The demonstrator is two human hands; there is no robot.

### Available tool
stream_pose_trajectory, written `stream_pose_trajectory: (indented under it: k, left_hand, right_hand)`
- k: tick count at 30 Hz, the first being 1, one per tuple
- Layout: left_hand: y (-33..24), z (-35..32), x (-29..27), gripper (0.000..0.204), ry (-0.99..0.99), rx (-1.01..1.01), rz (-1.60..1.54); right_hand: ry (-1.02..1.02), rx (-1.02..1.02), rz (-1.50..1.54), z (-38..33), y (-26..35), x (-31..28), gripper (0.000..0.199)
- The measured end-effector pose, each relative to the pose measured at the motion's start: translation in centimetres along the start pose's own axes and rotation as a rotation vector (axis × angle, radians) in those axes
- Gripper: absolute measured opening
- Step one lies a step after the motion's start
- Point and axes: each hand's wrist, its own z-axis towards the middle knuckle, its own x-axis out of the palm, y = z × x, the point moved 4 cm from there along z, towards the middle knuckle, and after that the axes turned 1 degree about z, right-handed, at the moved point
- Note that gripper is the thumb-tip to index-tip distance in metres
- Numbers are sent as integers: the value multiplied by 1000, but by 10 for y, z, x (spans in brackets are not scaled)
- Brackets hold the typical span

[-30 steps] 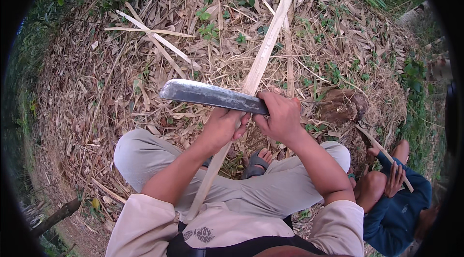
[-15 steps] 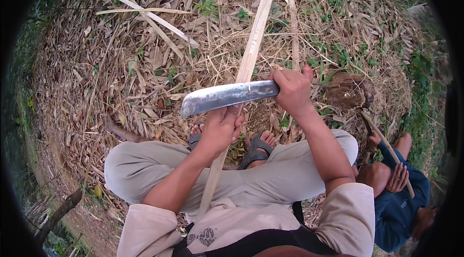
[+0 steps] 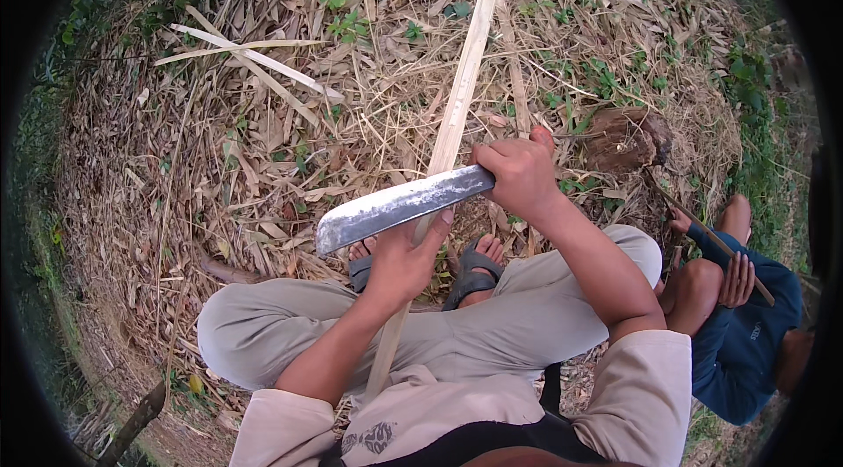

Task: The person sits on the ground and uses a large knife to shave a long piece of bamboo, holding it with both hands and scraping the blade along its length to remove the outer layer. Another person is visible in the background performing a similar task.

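Note:
A long pale strip of split wood, perhaps bamboo [image 3: 460, 98], runs from my lap away across the ground. My left hand [image 3: 406, 263] is closed round it just below the blade, thumb along its edge. In my right hand [image 3: 520, 170] is a machete [image 3: 399, 208], gripped at the handle, which the fingers hide. Its broad grey blade lies across the strip, pointing left, with its tip beyond my left hand. Whether the edge bites into the wood cannot be made out.
Several split strips [image 3: 255, 58] lie crossed on dry leaves at the far left. A cut log [image 3: 625, 140] rests at the right. Beside my right knee sits another person [image 3: 746, 322] in dark blue, holding a thin stick [image 3: 702, 230]. A dark branch [image 3: 132, 427] is at the lower left.
The machete has come slightly nearer me and left, its tip tilting further down. The strip's far end now shows within view. The other person's stick has swung to a flatter slant.

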Motion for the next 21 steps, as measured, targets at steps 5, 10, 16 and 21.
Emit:
stream_pose_trajectory:
  k: [5, 10, 16, 21]
  left_hand:
    - [-4, -19, 6, 33, 147, -139, -323]
    - [4, -21, 17, 30, 189, -100, -333]
    - [22, -23, 4, 42, -89, 115, 120]
    - [4, -23, 3, 42, -48, 26, -11]
  right_hand:
    - [16, 463, -210, 1, -63, -12, 15]
    - [77, 695, -148, 4, -95, -30, 20]
    - [113, -4, 4, -6, 19, 14, 11]
    - [-28, -103, -14, -12, -12, 24, 9]
